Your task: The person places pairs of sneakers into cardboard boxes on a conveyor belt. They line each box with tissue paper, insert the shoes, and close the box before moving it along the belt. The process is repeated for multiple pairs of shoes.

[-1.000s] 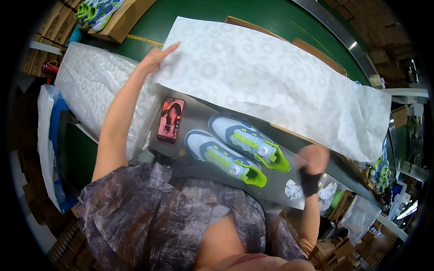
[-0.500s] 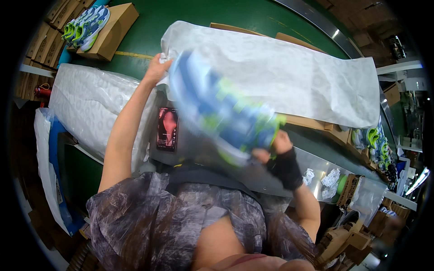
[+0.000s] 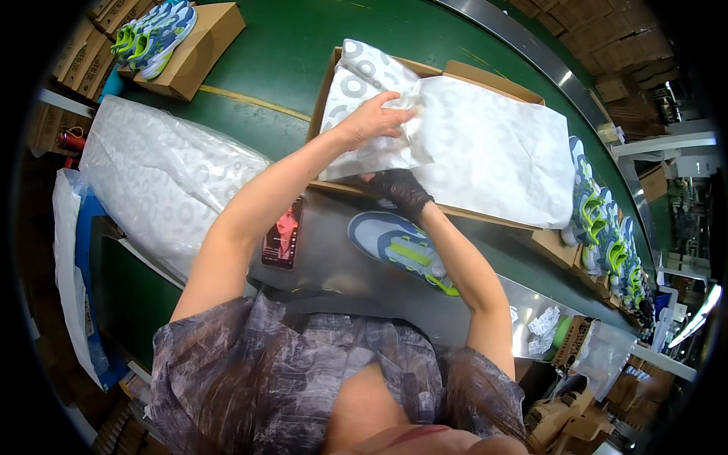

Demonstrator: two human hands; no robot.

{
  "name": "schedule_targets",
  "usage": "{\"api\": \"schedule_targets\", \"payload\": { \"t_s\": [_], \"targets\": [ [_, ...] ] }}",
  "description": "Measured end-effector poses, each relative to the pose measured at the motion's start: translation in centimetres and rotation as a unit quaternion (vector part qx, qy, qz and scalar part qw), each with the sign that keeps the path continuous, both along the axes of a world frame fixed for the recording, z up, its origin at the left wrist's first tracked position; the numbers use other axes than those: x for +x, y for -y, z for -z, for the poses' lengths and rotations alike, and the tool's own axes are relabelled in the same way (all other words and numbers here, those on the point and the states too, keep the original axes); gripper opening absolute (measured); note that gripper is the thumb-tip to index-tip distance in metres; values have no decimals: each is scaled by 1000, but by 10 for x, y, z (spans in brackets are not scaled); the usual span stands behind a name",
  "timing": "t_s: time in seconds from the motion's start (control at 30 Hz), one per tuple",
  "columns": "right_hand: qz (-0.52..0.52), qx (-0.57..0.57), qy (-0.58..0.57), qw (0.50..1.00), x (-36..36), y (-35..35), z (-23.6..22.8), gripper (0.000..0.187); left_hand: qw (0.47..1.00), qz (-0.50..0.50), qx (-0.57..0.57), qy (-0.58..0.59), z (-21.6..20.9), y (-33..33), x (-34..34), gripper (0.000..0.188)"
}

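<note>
A cardboard shoebox [image 3: 322, 108], its lid flap standing at the far side, is lined with white ring-printed tissue paper [image 3: 497, 144] that hangs over its right end. My bare left hand [image 3: 381, 120] lies on the folded-over paper at the box's left part, fingers spread. Just nearer to me, my right hand [image 3: 400, 189], in a black fingerless glove, reaches in under the paper's edge at the box's near side; its fingertips are hidden. A blue, white and lime sneaker [image 3: 398, 244] rests on the grey metal counter below my right wrist, partly covered by the forearm.
On the left, a plastic-wrapped stack of printed paper [image 3: 167, 171] lies beside a lit phone [image 3: 283, 235]. Sneakers stand on a carton [image 3: 205, 49] at the far left. More sneakers [image 3: 595, 216] line the right side of the green conveyor belt [image 3: 303, 34]. Crumpled slips [image 3: 544, 326] lie near right.
The sneaker moved from my right hand onto the counter. The paper now sits lower in the box. My left hand went right onto it, and my right hand moved left to the box's edge.
</note>
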State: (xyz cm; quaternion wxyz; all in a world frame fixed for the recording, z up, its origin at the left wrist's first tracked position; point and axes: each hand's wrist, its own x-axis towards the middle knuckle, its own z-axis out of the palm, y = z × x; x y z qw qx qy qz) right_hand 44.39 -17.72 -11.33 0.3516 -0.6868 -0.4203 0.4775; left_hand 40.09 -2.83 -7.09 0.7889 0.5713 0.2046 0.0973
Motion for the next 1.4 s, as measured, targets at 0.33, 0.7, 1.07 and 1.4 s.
{"api": "schedule_targets", "payload": {
  "t_s": [0.33,0.7,1.07,1.4],
  "targets": [
    [159,-165,552,802,54,99,-26,49,611,205,758,-98,73,20,-8,50],
    [566,37,383,729,8,246,-46,17,769,124,623,-70,15,10,-71,53],
    [282,62,-167,943,-13,260,-33,34,896,118,427,38,19,128,-112,76],
    [409,81,-340,843,3,145,-29,33,990,-138,-37,-11,-41,21,-63,63]
  ]
}}
